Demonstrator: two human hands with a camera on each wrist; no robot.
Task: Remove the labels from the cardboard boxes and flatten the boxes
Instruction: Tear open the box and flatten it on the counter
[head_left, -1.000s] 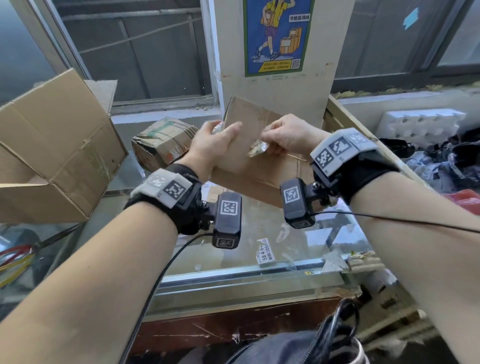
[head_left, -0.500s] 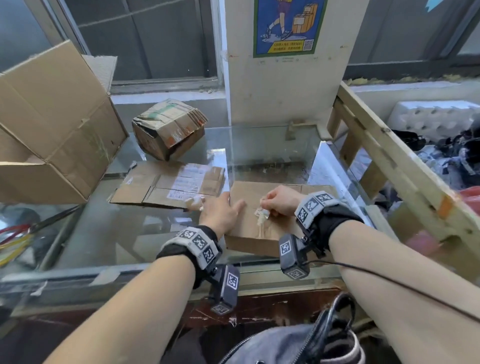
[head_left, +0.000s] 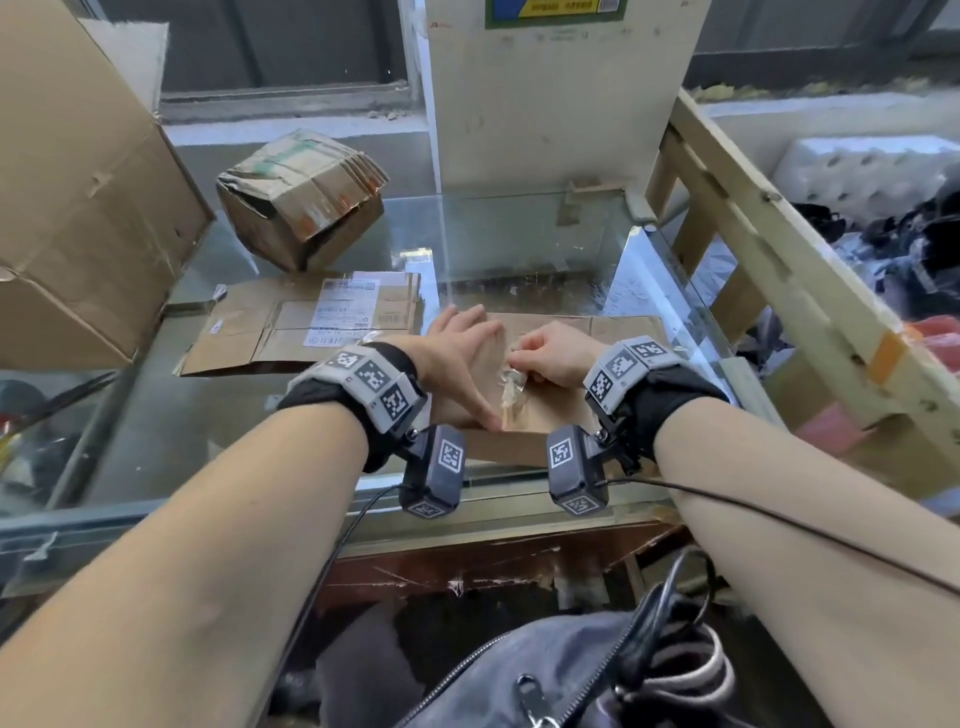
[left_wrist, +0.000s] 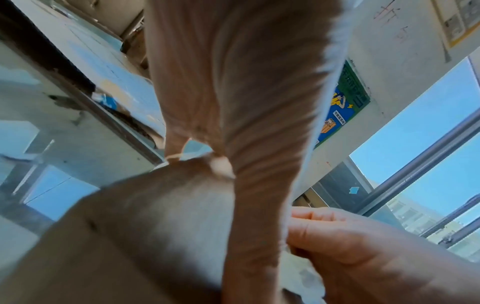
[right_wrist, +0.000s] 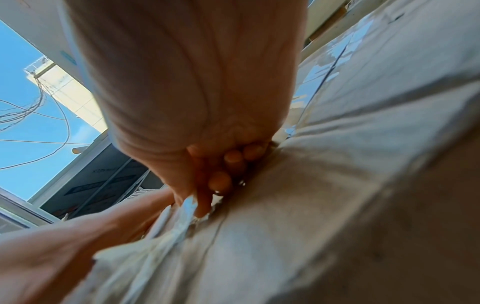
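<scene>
A flattened brown cardboard box (head_left: 566, 410) lies on the glass counter (head_left: 218, 431) in front of me. My left hand (head_left: 460, 358) lies flat on it with straight fingers, pressing it down. My right hand (head_left: 550, 356) pinches a crumpled strip of clear tape (head_left: 511, 389) that still clings to the box's top face. The wrist views show the same: the left palm (left_wrist: 233, 92) on cardboard, and the right fingers (right_wrist: 221, 181) curled round the shiny tape (right_wrist: 187, 207).
Another flattened box (head_left: 311, 322) with a white shipping label (head_left: 345, 312) lies to the left. A crushed small box (head_left: 301, 197) stands behind it, a large open carton (head_left: 83, 197) at far left. A wooden frame (head_left: 779, 234) borders the right side.
Both hands brought the box down from in front of the pillar onto the glass counter. The left hand now presses it flat while the right keeps pulling at the tape.
</scene>
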